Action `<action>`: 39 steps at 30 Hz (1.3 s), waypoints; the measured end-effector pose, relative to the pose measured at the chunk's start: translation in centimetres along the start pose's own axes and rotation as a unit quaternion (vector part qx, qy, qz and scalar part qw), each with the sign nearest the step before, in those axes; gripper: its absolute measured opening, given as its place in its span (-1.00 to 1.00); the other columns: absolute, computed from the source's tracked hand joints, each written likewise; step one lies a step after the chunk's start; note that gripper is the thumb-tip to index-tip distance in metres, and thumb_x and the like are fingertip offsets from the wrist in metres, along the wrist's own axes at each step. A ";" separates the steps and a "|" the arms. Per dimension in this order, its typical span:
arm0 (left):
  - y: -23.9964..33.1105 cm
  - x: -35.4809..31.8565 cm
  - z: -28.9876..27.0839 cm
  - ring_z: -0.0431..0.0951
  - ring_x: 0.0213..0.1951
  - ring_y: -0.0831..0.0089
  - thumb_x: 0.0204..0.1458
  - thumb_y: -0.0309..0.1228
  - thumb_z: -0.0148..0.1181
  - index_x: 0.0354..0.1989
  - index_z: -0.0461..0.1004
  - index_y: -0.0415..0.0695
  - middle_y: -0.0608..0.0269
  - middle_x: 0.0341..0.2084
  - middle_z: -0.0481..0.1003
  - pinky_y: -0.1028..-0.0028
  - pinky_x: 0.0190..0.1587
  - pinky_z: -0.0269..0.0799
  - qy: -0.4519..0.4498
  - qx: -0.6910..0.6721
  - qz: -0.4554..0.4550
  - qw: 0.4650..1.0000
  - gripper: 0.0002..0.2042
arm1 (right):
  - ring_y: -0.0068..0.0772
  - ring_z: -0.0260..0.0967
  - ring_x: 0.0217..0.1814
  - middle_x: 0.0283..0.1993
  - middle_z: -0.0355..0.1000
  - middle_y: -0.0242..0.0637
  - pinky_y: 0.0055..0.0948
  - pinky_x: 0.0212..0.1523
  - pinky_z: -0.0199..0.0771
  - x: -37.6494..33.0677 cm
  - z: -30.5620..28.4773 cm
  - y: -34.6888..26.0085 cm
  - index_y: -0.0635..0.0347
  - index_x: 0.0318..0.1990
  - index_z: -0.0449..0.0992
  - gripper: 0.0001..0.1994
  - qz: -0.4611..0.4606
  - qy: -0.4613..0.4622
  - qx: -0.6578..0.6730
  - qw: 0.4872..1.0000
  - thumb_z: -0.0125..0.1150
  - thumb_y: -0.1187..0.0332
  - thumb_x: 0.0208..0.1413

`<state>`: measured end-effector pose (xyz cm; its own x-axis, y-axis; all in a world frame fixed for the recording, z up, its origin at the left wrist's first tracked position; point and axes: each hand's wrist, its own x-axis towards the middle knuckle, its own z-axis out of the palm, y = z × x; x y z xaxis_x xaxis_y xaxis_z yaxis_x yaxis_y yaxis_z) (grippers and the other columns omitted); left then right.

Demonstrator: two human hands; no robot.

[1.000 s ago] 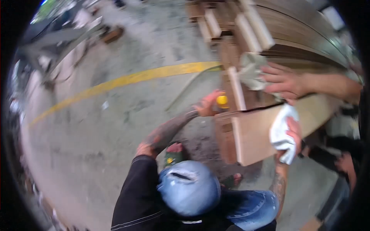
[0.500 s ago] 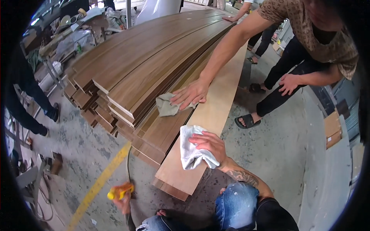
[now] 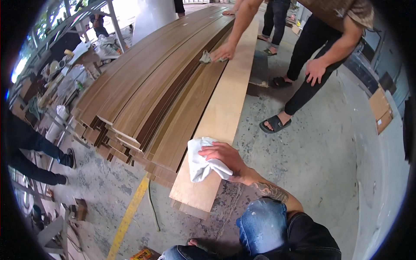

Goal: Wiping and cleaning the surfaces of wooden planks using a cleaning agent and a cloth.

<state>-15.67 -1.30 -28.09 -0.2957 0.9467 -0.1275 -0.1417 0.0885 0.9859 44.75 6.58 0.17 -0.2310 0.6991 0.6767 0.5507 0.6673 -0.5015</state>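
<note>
Under my right hand (image 3: 225, 158) is a folded white cloth (image 3: 200, 167), pressed against the near end of a long pale wooden board (image 3: 190, 193). My fingers lie over the cloth and grip it, with the thumb side hidden. The board rests at the right edge of a large stack of brown wooden planks (image 3: 147, 104). My left hand is out of the picture. At the bottom edge shows part of a yellow and orange container (image 3: 142, 255), mostly cut off; whether my left hand touches it is hidden.
Across the stack, a co-worker's hand (image 3: 224, 52) presses a grey-green cloth (image 3: 205, 56) on the planks. Another person's hand (image 3: 229, 12) touches the far end. A person in dark trousers (image 3: 37, 151) stands at left. A yellow line (image 3: 130, 212) and a cord (image 3: 153, 208) lie on the floor.
My right hand and the white cloth have shifted slightly nearer the board's left edge. My left hand, with the yellow and orange object, has dropped out of view. The co-worker's cloth has moved farther away.
</note>
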 end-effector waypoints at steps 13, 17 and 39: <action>1.8 -1.8 2.8 0.53 0.02 0.26 0.17 -0.47 0.20 0.30 0.26 -0.15 0.10 0.09 0.45 0.27 0.13 0.43 -0.080 -0.176 -0.260 0.946 -0.50 | -0.41 0.31 0.24 0.21 0.35 -0.31 -0.37 0.23 0.33 -6.7 -2.3 1.2 0.30 0.30 0.27 -0.58 0.262 0.440 0.231 0.827 -0.10 0.21 0.44; 2.0 -4.3 4.5 0.53 0.02 0.25 0.18 -0.46 0.19 0.30 0.25 -0.15 0.09 0.10 0.45 0.27 0.14 0.42 -0.096 -0.246 -0.325 0.908 -0.50 | -0.36 0.29 0.31 0.28 0.32 -0.30 -0.34 0.32 0.27 -7.3 0.1 1.3 0.27 0.34 0.24 -0.52 0.286 0.469 0.319 0.772 -0.10 0.14 0.44; 22.7 -5.8 36.5 0.19 0.25 -0.19 -0.29 0.15 0.52 0.36 0.07 -0.29 -0.27 0.23 0.16 -0.04 0.26 0.15 -0.362 0.467 0.359 0.723 0.13 | -0.35 0.24 0.32 0.31 0.33 -0.23 -0.36 0.32 0.21 -10.4 4.3 0.8 0.31 0.32 0.31 -0.43 0.463 0.475 0.241 0.708 0.00 0.01 0.39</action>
<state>17.27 6.55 -1.08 0.6424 0.7372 0.2097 0.6021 -0.6546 0.4571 44.17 0.89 -9.59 0.8211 0.5579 -0.1206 -0.2773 0.2051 -0.9386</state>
